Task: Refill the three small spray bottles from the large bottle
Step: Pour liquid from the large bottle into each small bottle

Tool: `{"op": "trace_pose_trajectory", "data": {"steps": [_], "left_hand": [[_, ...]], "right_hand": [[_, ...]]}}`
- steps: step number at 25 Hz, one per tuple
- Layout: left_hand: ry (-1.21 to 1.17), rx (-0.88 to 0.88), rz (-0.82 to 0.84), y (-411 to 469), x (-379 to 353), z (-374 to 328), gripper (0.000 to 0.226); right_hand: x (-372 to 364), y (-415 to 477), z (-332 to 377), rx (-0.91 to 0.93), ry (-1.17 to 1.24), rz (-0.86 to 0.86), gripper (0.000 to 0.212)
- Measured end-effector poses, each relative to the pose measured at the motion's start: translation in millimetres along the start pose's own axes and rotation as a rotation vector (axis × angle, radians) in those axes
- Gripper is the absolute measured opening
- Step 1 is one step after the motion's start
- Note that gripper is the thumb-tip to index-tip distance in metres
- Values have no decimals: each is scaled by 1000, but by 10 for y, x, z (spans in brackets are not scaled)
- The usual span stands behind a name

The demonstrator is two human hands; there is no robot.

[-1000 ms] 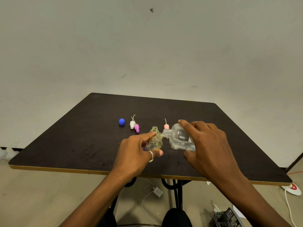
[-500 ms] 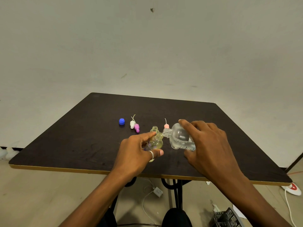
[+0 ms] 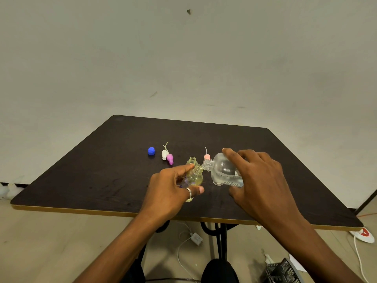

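Clear large bottle (image 3: 222, 170) sideways in right hand (image 3: 260, 177), small bottle (image 3: 195, 177) in left hand (image 3: 169, 187)

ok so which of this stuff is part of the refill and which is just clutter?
In use: large clear bottle, yellowish small bottle, second small bottle, blue cap, white spray head, magenta spray head, pink spray head.
Lying about: white plug adapter, black crate, both on the floor.

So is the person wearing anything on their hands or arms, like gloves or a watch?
No gloves and no watch. The left arm and the right arm are bare, with no sleeves in view. The left hand wears one plain silver-coloured ring. The right hand has nothing on it that shows.
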State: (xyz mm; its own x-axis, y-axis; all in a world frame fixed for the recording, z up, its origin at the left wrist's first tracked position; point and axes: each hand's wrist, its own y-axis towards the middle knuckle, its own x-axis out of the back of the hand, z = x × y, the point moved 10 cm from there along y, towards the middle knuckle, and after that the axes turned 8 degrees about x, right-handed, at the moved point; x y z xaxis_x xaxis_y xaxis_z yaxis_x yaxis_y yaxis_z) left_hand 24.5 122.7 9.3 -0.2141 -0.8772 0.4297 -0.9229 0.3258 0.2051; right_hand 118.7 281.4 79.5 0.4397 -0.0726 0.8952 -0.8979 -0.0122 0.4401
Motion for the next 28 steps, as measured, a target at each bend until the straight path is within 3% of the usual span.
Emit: {"op": "trace_pose_trajectory", "data": {"steps": [28], "left_hand": [[-2, 25, 3, -40, -4, -37, 67]], "right_hand": [[18, 18, 16, 3, -2, -6, 85]]}}
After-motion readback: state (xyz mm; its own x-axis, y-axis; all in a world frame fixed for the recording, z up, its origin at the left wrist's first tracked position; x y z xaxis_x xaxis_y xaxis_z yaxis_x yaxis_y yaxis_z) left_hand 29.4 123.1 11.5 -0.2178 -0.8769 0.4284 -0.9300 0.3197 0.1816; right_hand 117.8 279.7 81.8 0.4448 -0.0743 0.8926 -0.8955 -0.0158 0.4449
